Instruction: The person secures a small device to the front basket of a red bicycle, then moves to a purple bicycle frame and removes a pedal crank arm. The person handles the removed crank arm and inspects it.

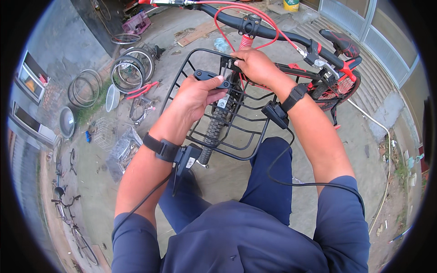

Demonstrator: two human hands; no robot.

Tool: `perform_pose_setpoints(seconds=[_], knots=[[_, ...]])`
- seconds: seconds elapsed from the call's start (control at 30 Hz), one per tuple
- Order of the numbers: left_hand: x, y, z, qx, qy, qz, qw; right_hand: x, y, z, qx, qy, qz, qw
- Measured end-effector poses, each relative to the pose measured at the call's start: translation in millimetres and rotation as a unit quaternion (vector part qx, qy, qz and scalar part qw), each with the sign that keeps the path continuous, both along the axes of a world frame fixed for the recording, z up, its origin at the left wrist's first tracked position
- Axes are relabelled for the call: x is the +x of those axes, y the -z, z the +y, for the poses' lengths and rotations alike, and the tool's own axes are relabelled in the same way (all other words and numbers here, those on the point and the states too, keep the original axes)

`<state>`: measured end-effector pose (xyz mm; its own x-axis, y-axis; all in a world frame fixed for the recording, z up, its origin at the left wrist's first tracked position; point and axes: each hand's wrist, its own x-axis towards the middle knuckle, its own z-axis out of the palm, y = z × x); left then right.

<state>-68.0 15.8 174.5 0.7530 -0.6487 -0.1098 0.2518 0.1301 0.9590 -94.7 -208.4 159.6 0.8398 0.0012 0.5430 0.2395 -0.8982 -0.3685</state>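
Observation:
My left hand [196, 94] is closed around a dark folding hex key set [205, 75]. One thin key is swung out of it and reaches up to a black mounting plate at the rear of a black wire bicycle basket [240, 158]. My right hand [258, 67] grips that plate beside the key's tip, its fingertips partly hidden behind the plate. The basket sits over the front tire [213, 132] of a black and red bicycle. Above my hands runs the black handlebar [223, 17] with red cables.
Loose wheels [128, 75] and bare rims lie by the wall at left, near a red-handled tool [142, 90] and grey basins [67, 122]. A plastic bag of parts [125, 152] rests on the ground. Another bicycle [68, 216] is at lower left. A pale hose [388, 150] runs along the right.

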Motion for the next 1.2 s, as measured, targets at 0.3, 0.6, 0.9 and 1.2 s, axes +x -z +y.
perform_pose_setpoints(seconds=[0.3, 0.6, 0.9, 1.2], knots=[[14.9, 6.0, -10.9, 0.053, 0.003, -0.006, 0.999, -3.9, -4.2, 1.5, 0.082, -0.013, 0.034, 0.996], [23.7, 1.0, -20.6, 0.061, -0.009, 0.015, 0.998, -2.8, -3.7, -0.5, 0.083, -0.012, 0.038, 0.996], [30.1, 7.2, -20.5, 0.030, -0.001, 0.061, 0.998, -1.0, -0.3, -1.2, 0.088, -0.018, 0.029, 0.996], [24.4, 11.4, -24.6, 0.006, -0.031, 0.047, 0.998, -0.8, -0.6, 0.0, 0.098, -0.003, 0.035, 0.995]])
